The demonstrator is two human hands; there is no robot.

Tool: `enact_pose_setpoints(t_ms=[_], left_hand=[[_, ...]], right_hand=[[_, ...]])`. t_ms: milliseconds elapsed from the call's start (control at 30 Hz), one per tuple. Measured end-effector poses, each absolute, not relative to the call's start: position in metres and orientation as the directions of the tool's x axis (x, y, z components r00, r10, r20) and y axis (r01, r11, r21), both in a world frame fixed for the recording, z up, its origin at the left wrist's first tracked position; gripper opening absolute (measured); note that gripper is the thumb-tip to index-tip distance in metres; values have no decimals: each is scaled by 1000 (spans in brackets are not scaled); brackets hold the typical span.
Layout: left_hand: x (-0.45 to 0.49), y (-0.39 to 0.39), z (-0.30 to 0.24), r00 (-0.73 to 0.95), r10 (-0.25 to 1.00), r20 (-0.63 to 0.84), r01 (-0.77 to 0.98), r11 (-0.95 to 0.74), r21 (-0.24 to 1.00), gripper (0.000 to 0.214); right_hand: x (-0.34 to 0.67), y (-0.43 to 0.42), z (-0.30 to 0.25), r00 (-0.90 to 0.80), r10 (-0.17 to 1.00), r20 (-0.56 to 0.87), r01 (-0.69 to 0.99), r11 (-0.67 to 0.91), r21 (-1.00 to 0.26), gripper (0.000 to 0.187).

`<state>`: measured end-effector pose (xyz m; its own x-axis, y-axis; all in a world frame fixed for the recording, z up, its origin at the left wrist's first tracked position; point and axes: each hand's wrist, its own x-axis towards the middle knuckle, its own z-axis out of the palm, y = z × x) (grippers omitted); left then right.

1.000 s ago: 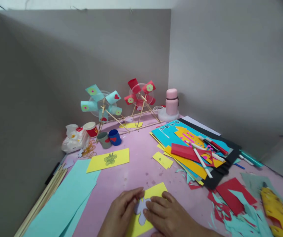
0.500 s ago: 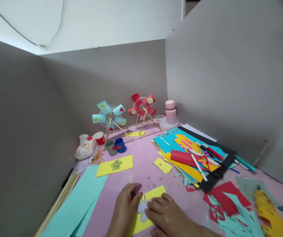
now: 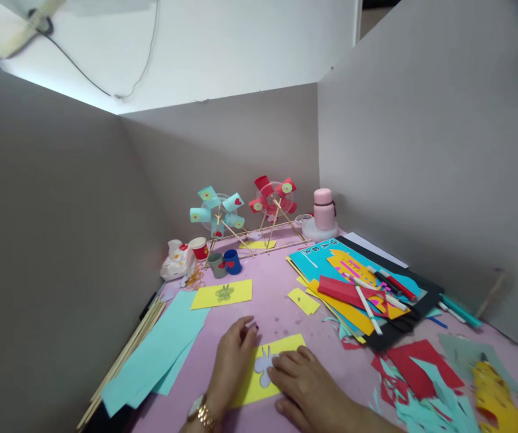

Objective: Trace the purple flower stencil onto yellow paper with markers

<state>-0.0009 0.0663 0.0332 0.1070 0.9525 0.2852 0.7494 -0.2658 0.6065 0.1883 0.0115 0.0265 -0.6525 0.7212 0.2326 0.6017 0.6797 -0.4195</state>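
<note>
In front of me a yellow card [image 3: 288, 344] lies flat on the pink table, with a pale lavender paper butterfly [image 3: 264, 362] on it. My right hand [image 3: 304, 382] rests palm-down on the card's right part, its fingertips over the butterfly's right wing. At the card's left edge is my left hand [image 3: 234, 352], thumb and forefinger apart and nothing between them. Farther back lies another yellow card [image 3: 240, 291] bearing a dark butterfly drawing. Smaller yellow pieces [image 3: 302, 301] lie to its right.
Light-blue sheets [image 3: 159, 346] and wooden sticks [image 3: 126, 355] lie left. Two stick-framed wheels [image 3: 218, 213] stand behind small cups [image 3: 232, 262]. To the right are stacked papers with markers [image 3: 367, 307], paper scraps [image 3: 439, 391] and a yellow spotted object [image 3: 493, 388]. A pink flask [image 3: 324, 209] stands behind.
The view has shifted, so the background sits farther right. My left hand has drawn back from the butterfly, uncovering its left side. My right hand stays over the right wing.
</note>
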Motion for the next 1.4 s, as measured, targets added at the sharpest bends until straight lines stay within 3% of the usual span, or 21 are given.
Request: enact_pose_setpoints(t_ms=[167,300,433,567,767,867,967,1033,1133,1300,1400], left_hand=[[-24,33,46,105,893,438,789,-343,510,30],[-40,-13,48,267,792,550,827,-481,292,28],[-32,-38,37,507,634,583,760,-648,44,24],[-5,-32,25,561,569,601,757,-647,-94,31],[16,-20,16,490,597,635,816,-571,-93,31],[16,-18,14,468,609,640,827,-557,-74,32],[15,-15,12,478,594,647,820,-565,-88,33],[14,-13,10,499,584,640,810,-577,-106,34],[12,-10,7,533,570,625,795,-591,-137,33],[10,-7,-1,566,542,621,786,-582,-208,37],[8,-7,-9,579,523,625,788,-557,-264,39]], right_hand=[[189,5,28,-640,729,242,591,669,-450,35],[190,1,29,-626,735,260,588,664,-463,28],[191,-1,29,-605,735,307,579,671,-464,29],[189,1,26,-608,729,314,591,679,-434,31],[186,6,18,-634,730,255,600,673,-433,38],[188,7,15,-594,732,334,538,670,-512,36],[196,13,16,-334,830,446,392,553,-736,23],[204,21,17,-93,906,413,301,421,-856,20],[213,30,16,37,927,373,291,347,-891,21],[207,23,16,-86,887,455,338,455,-824,22],[201,14,16,-318,794,519,470,607,-641,27]])
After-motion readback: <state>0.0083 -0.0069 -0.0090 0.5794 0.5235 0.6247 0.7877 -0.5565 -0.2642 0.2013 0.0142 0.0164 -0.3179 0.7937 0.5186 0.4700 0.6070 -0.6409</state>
